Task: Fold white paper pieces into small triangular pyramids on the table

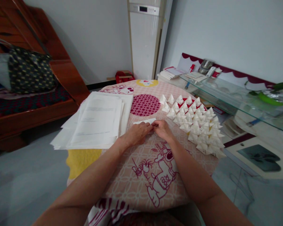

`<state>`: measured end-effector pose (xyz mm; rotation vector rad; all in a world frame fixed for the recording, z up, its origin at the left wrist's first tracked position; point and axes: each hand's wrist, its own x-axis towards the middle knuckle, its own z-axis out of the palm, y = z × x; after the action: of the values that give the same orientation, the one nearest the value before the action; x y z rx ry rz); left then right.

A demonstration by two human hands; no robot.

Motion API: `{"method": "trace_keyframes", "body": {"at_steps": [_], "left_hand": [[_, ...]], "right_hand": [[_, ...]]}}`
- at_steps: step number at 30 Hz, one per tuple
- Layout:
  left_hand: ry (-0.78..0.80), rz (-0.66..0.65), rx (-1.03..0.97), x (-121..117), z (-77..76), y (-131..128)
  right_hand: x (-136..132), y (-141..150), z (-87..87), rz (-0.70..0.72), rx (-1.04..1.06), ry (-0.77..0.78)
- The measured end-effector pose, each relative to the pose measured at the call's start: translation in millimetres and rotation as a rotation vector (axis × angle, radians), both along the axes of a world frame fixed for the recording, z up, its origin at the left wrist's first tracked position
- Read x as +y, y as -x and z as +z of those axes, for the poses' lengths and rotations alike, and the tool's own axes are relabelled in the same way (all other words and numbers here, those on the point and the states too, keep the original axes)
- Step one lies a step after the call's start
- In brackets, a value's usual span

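One dark patterned bag (31,70) rests on a wooden seat (68,73) at the far left. To the right of the seat, a stack of white paper sheets (96,117) lies on the left part of the table (122,179); its sheets are unevenly aligned, and the top sheet carries faint lines of print.

The left hand (139,133) is palm down at the middle of the table, right of the stack. Its fingers are bent and held close together, with the fingertips on a narrow white paper strip (145,121). The thumb is not clearly visible; whether this hand grips the strip or only presses it cannot be told.

The strip lies flat at mid-table, its far edge exposed beyond the fingers, just below a dark pink checkered circle (145,105) on the cloth. The right hand (162,128) is at the right end of the strip. Its thumb and forefinger are drawn together in a pinch on the near edge, beside the left fingertips.

Many pointed folded paper pieces (198,125) stand in close rows on the right part of the table. Beyond them is a glass shelf (238,97).
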<state>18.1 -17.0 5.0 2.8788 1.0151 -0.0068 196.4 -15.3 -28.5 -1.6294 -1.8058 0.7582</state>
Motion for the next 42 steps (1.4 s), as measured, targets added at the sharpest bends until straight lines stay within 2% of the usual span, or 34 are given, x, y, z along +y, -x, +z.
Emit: {"method": "trace_keyframes", "body": {"at_steps": [11, 19, 22, 26, 33, 42], "left_hand": [[0.045, 0.039, -0.181, 17, -13.2, 11], [0.052, -0.012, -0.218, 29, -16.5, 17], [0.074, -0.052, -0.258, 35, -20.4, 18], [0.114, -0.075, -0.345, 40, -25.9, 22], [0.168, -0.028, -0.404, 41, -26.4, 26], [0.197, -0.003, -0.424, 41, -25.4, 26]], "right_hand": [[0, 0, -0.9, -0.041, 0.094, 0.033], [-2, -1, -1.2, -0.038, 0.101, 0.018], [-7, -1, 4.6, 0.023, 0.009, -0.032], [-14, 1, 16.1, 0.139, -0.227, -0.103], [-20, 5, 24.3, 0.179, -0.605, -0.119], [-19, 4, 22.3, 0.203, -0.645, -0.125]]}}
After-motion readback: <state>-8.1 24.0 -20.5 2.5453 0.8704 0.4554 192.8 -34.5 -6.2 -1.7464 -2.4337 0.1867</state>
